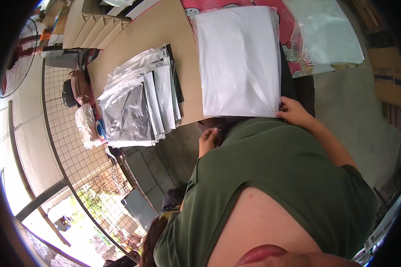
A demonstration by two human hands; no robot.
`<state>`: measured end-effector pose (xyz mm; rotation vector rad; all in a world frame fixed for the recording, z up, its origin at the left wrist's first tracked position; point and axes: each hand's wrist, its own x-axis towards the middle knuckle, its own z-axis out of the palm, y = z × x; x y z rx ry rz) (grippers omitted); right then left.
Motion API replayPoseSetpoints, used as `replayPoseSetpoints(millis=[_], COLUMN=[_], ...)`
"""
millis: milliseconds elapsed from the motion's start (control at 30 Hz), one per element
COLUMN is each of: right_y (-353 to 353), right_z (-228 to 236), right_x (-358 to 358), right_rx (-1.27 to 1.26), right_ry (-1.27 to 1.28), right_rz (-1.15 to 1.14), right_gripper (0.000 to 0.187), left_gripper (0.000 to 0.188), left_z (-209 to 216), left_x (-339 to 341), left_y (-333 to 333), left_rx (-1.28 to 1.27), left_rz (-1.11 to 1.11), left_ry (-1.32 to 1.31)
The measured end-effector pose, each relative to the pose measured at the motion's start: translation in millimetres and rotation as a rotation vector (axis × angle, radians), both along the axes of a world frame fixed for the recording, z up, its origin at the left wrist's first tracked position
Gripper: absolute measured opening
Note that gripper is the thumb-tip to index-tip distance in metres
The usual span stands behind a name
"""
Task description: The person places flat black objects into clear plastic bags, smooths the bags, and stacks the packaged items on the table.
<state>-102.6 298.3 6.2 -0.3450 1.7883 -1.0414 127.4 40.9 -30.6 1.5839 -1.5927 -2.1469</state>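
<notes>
A white stack of sheets with clear plastic film over it (240, 62) lies in front of me at the table's near edge. My right hand (295, 112) is closed on its near right corner, thumb and fingertips at the edge. My left hand (208, 140) hangs just below the table edge, near the stack's near left corner. Its fingers are curled together, and whatever they may hold is hidden. Left of the stack, several flat packs in shiny clear plastic (131, 104) lie overlapped, with black and white sheets inside.
A brown cardboard sheet (185, 84) covers the table's left part. A pink patterned cloth (287, 22) lies under another plastic-covered pile (327, 35) at the right. Folded brown cardboard (93, 31) stands far left, near a fan (22, 58). Boxes (389, 75) stand at right.
</notes>
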Motion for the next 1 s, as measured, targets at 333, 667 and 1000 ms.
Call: replayPoseSetpoints(millis=[333,667,1000], right_y=[-46.5,-52.6,44.6], right_z=[48.8,26.7,-75.6], right_x=[-19.3,-105.9,-207.6], right_rx=[-0.403,-0.247,0.442], right_ry=[-0.417,0.783,1.227], right_rz=[0.082,-0.106,-0.234], right_gripper=[0.039,0.025,0.037], left_gripper=[0.034,0.027,0.028], left_z=[87.3,87.1,18.1], left_x=[-73.4,11.3,39.3], left_y=[-86.8,-157.9,-210.4], left_rx=[0.239,-0.242,-0.103], left_rz=[-0.037,0.674,0.928], left_ry=[0.186,0.63,0.499])
